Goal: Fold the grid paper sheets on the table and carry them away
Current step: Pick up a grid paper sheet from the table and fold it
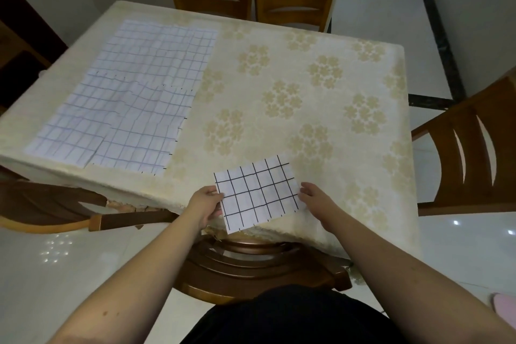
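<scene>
Both forearms reach forward over a wooden chair point(251, 268) toward the table's point(321, 109) near edge. Between them lies the small grid sheet point(258, 194), its near part hanging past the edge, likely so fingers can slip beneath. The left hand point(205, 204) pinches its left border, thumb on top; the right hand point(312, 195) meets the right border with loosely curled fingers, though whether it truly grips is unclear. Well apart, the large grid sheets point(125, 98) lie flat on the table's far left.
</scene>
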Demonstrator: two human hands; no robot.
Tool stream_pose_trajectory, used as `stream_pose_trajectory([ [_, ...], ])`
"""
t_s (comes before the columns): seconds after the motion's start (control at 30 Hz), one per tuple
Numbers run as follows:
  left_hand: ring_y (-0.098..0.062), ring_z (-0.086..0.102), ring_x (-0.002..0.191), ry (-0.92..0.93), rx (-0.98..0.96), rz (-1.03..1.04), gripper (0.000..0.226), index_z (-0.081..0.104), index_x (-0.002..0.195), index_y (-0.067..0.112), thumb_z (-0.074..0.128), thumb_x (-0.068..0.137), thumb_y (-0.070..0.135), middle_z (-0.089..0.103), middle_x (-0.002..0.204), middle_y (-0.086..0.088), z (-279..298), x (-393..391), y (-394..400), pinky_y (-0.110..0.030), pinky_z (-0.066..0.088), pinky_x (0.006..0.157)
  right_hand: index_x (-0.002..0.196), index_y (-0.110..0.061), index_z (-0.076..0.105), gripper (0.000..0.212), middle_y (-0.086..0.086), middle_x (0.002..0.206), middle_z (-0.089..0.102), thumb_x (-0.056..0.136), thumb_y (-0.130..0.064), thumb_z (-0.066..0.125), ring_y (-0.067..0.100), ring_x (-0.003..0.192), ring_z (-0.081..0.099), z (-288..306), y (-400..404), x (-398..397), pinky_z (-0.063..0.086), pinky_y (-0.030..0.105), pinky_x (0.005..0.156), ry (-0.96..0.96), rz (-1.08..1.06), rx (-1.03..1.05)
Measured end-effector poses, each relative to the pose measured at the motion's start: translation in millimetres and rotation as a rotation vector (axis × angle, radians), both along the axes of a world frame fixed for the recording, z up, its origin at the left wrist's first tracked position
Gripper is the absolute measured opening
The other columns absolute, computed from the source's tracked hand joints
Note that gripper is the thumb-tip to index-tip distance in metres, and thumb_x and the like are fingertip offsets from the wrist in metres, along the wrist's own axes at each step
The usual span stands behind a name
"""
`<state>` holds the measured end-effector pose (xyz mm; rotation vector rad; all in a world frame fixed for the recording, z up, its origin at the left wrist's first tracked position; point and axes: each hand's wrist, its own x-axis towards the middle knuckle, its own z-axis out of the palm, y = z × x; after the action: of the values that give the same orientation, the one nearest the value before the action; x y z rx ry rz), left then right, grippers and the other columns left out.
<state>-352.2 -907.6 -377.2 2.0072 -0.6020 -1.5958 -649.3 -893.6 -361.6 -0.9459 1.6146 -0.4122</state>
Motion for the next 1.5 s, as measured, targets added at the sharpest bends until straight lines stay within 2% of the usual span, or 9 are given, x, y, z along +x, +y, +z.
stream_pose_trajectory([
  [0.33, -0.019, 0.057, 0.078, -0.084, -0.246, -0.097, 0.026, 0.055, 0.118, 0.014, 0.061, 0.093, 0.019, 0.060, 0.097, -0.003, 52, -59, -21, -0.033, 0.052, 0.070, 0.143, -0.017, 0.043, 0.047, 0.007, 0.141, 0.050, 0.098, -0.026, 0.052, 0.024, 0.126, 0.048, -8, -11, -19, 0.040, 0.043, 0.110, -0.085, -0.057, 0.067],
  [0.5, -0.014, 0.061, 0.092, -0.150, -0.306, -0.276, 0.031, 0.061, 0.106, 0.020, 0.056, 0.093, 0.047, 0.063, 0.103, 0.003, 55, -95, -20, -0.026, 0.051, 0.073, 0.140, -0.013, 0.046, 0.043, 0.010, 0.133, 0.055, 0.099, -0.020, 0.053, 0.021, 0.118, 0.054, -7, -19, -28, 0.044, 0.035, 0.101, -0.211, -0.130, 0.133],
  [0.67, -0.009, 0.059, 0.094, -0.359, -0.367, -0.441, 0.024, 0.066, 0.109, 0.020, 0.049, 0.099, 0.034, 0.063, 0.103, 0.011, 38, -112, -28, -0.007, 0.035, 0.065, 0.140, -0.013, 0.045, 0.045, 0.006, 0.125, 0.058, 0.098, -0.018, 0.057, 0.017, 0.113, 0.056, -8, -25, -36, 0.045, 0.032, 0.095, -0.308, -0.150, 0.191],
  [0.77, -0.016, 0.061, 0.096, -0.471, -0.374, -0.481, 0.022, 0.065, 0.111, 0.016, 0.052, 0.098, 0.027, 0.065, 0.107, 0.002, 28, -112, -41, -0.015, 0.037, 0.066, 0.140, -0.014, 0.045, 0.045, 0.007, 0.132, 0.058, 0.097, -0.020, 0.058, 0.020, 0.119, 0.055, -8, -27, -40, 0.044, 0.035, 0.101, -0.344, -0.159, 0.216],
  [0.87, -0.025, 0.059, 0.107, -0.573, -0.367, -0.558, 0.032, 0.060, 0.126, 0.012, 0.054, 0.096, 0.019, 0.059, 0.122, -0.009, 18, -110, -59, -0.027, 0.043, 0.084, 0.139, -0.015, 0.046, 0.043, 0.007, 0.131, 0.058, 0.098, -0.020, 0.057, 0.020, 0.119, 0.056, -10, -29, -43, 0.044, 0.036, 0.103, -0.331, -0.156, 0.215],
  [1.0, -0.031, 0.044, 0.127, -0.795, -0.296, -0.775, 0.045, 0.049, 0.139, 0.018, 0.051, 0.094, 0.016, 0.047, 0.139, -0.011, 7, -111, -84, -0.036, 0.035, 0.102, 0.139, -0.016, 0.046, 0.043, 0.007, 0.133, 0.055, 0.097, -0.021, 0.057, 0.020, 0.119, 0.055, -14, -29, -46, 0.043, 0.037, 0.105, -0.286, -0.130, 0.186],
  [1.13, -0.030, 0.043, 0.123, -1.018, -0.223, -0.981, 0.038, 0.052, 0.130, 0.019, 0.049, 0.092, 0.014, 0.050, 0.132, -0.008, 4, -120, -102, -0.038, 0.032, 0.099, 0.139, -0.018, 0.047, 0.044, 0.006, 0.132, 0.054, 0.097, -0.024, 0.058, 0.019, 0.119, 0.054, -15, -27, -49, 0.042, 0.035, 0.103, -0.272, -0.097, 0.186],
  [1.23, -0.028, 0.044, 0.119, -1.044, -0.174, -0.977, 0.037, 0.051, 0.125, 0.020, 0.051, 0.089, 0.009, 0.050, 0.128, -0.006, -1, -123, -110, -0.038, 0.030, 0.097, 0.140, -0.020, 0.046, 0.043, 0.004, 0.134, 0.053, 0.098, -0.025, 0.055, 0.018, 0.121, 0.052, -17, -26, -50, 0.038, 0.038, 0.108, -0.220, -0.059, 0.175],
  [1.5, -0.030, 0.041, 0.122, -1.129, -0.082, -1.079, 0.038, 0.049, 0.128, 0.015, 0.056, 0.093, 0.028, 0.046, 0.131, -0.010, -6, -129, -119, -0.040, 0.031, 0.098, 0.140, -0.026, 0.045, 0.042, 0.004, 0.141, 0.050, 0.099, -0.028, 0.050, 0.023, 0.127, 0.047, -13, -22, -44, 0.036, 0.039, 0.110, -0.136, -0.052, 0.155],
])
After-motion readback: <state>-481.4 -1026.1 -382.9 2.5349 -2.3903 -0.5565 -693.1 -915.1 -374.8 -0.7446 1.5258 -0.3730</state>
